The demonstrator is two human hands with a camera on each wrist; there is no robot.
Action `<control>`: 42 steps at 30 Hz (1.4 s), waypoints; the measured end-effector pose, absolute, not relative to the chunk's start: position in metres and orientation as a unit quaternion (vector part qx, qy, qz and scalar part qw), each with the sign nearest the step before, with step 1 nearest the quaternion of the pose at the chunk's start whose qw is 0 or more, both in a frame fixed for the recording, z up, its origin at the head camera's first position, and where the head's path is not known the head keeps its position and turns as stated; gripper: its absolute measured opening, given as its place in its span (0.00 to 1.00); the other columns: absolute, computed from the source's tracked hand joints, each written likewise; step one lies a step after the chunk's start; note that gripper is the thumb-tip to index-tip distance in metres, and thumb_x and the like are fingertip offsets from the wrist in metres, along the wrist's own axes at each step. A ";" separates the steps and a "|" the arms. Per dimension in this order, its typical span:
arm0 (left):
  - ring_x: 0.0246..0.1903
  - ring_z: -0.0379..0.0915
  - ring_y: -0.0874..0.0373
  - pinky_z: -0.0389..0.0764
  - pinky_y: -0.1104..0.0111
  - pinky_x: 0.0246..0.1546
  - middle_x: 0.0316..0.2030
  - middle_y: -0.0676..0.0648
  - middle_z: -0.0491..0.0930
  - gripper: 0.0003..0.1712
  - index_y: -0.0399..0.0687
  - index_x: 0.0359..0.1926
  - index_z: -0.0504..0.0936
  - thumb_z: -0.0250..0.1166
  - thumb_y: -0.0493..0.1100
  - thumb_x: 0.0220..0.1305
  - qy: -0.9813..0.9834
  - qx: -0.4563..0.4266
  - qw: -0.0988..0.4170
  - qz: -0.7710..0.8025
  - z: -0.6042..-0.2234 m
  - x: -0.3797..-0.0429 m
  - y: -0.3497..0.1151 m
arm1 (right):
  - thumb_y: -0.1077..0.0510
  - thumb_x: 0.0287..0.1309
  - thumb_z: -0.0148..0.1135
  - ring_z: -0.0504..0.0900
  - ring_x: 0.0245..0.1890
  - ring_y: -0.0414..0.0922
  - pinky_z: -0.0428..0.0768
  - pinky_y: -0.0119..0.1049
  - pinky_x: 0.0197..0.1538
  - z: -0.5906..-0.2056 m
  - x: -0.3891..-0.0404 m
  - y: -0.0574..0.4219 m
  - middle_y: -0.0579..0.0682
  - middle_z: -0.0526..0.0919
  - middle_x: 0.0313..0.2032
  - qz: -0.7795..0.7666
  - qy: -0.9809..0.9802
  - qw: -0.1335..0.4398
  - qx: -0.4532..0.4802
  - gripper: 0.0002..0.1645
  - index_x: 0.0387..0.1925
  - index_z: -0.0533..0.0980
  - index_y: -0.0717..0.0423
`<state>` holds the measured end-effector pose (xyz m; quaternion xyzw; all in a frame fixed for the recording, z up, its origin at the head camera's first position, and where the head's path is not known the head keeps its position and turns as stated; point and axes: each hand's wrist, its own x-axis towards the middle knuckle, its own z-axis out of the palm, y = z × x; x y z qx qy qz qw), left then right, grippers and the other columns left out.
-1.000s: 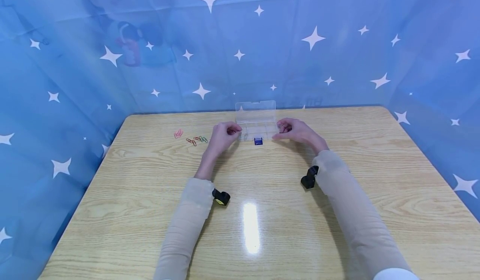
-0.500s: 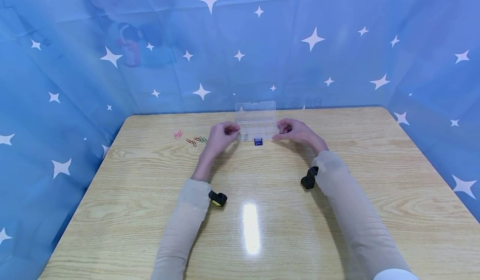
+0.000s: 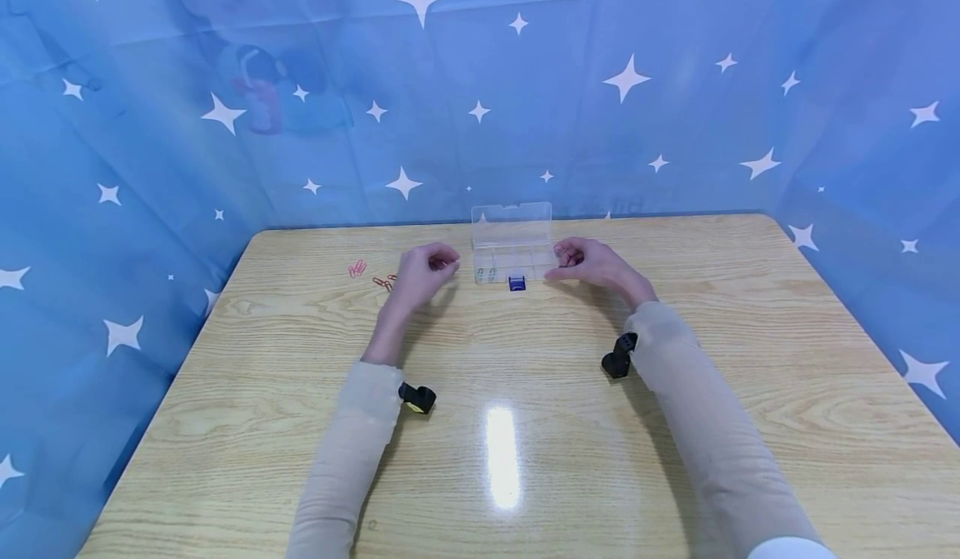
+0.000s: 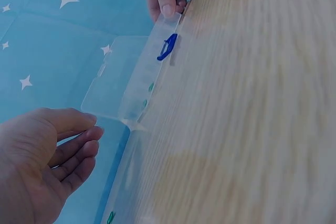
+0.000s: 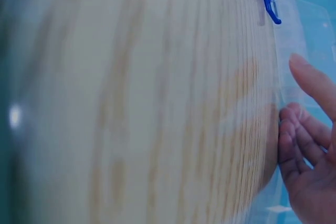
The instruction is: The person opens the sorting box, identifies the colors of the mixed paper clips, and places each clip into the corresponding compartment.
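Note:
A clear plastic compartment box [image 3: 525,261] stands at the table's far edge, its lid [image 3: 512,222] raised. A blue latch [image 3: 517,283] sits at its front. Green paper clips [image 3: 491,274] lie in the front left compartment. My right hand [image 3: 596,262] holds the box's right end, thumb [image 4: 168,10] at the corner. Left of the box hovers my left hand [image 3: 426,274], apart from it, fingers loosely bent and nothing visible in them. It partly covers red paper clips [image 3: 382,283] on the table. One green paper clip [image 4: 111,217] shows on the table in the left wrist view.
Pink paper clips [image 3: 357,269] lie further left on the wooden table [image 3: 525,409]. Right behind the table's far edge hangs a blue curtain with white stars [image 3: 337,142]. Each sleeve carries a black wrist camera [image 3: 418,398].
My left hand has moved left, away from the box's left end and over the nearer clips, uncovering the green clips in the box. My right hand stays at the box.

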<state>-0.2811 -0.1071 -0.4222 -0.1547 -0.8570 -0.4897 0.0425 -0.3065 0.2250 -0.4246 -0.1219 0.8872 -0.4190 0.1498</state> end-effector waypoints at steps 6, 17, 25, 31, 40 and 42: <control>0.39 0.79 0.49 0.81 0.61 0.44 0.39 0.39 0.84 0.11 0.31 0.47 0.84 0.66 0.33 0.66 -0.868 -0.153 0.047 -0.470 -0.425 -0.281 -0.123 | 0.55 0.61 0.73 0.71 0.43 0.51 0.69 0.44 0.53 -0.404 -0.293 0.217 0.58 0.75 0.45 -0.425 0.883 0.163 -0.116 0.36 0.64 0.69 0.70; 0.40 0.79 0.47 0.80 0.58 0.45 0.41 0.38 0.84 0.11 0.31 0.48 0.84 0.64 0.34 0.68 -0.881 -0.134 0.045 -0.452 -0.423 -0.277 -0.148 | 0.55 0.61 0.72 0.71 0.43 0.51 0.69 0.43 0.52 -0.403 -0.293 0.217 0.58 0.75 0.45 -0.425 0.882 0.164 -0.117 0.36 0.63 0.69 0.70; 0.42 0.79 0.46 0.80 0.57 0.45 0.42 0.37 0.84 0.12 0.32 0.49 0.84 0.64 0.33 0.68 -0.896 -0.124 0.042 -0.425 -0.424 -0.276 -0.163 | 0.46 0.58 0.74 0.70 0.42 0.49 0.69 0.42 0.50 -0.425 -0.307 0.226 0.54 0.74 0.44 -0.425 0.884 0.147 -0.129 0.37 0.60 0.71 0.63; 0.42 0.80 0.45 0.81 0.56 0.46 0.43 0.36 0.83 0.12 0.31 0.50 0.83 0.64 0.33 0.68 -0.902 -0.118 0.045 -0.412 -0.428 -0.276 -0.172 | 0.46 0.58 0.74 0.69 0.40 0.50 0.69 0.42 0.49 -0.425 -0.306 0.225 0.54 0.73 0.42 -0.425 0.884 0.147 -0.130 0.34 0.56 0.71 0.62; 0.41 0.78 0.45 0.79 0.56 0.44 0.41 0.36 0.83 0.11 0.32 0.49 0.84 0.66 0.31 0.66 -0.908 -0.117 0.032 -0.401 -0.432 -0.275 -0.175 | 0.47 0.59 0.74 0.68 0.39 0.50 0.67 0.43 0.48 -0.425 -0.305 0.224 0.54 0.72 0.40 -0.429 0.881 0.151 -0.131 0.32 0.54 0.71 0.62; 0.40 0.78 0.46 0.79 0.56 0.43 0.41 0.37 0.83 0.11 0.32 0.48 0.84 0.66 0.31 0.66 -0.909 -0.117 0.030 -0.398 -0.432 -0.275 -0.175 | 0.47 0.59 0.74 0.68 0.40 0.50 0.68 0.43 0.49 -0.425 -0.306 0.224 0.54 0.72 0.41 -0.428 0.882 0.151 -0.128 0.33 0.54 0.71 0.62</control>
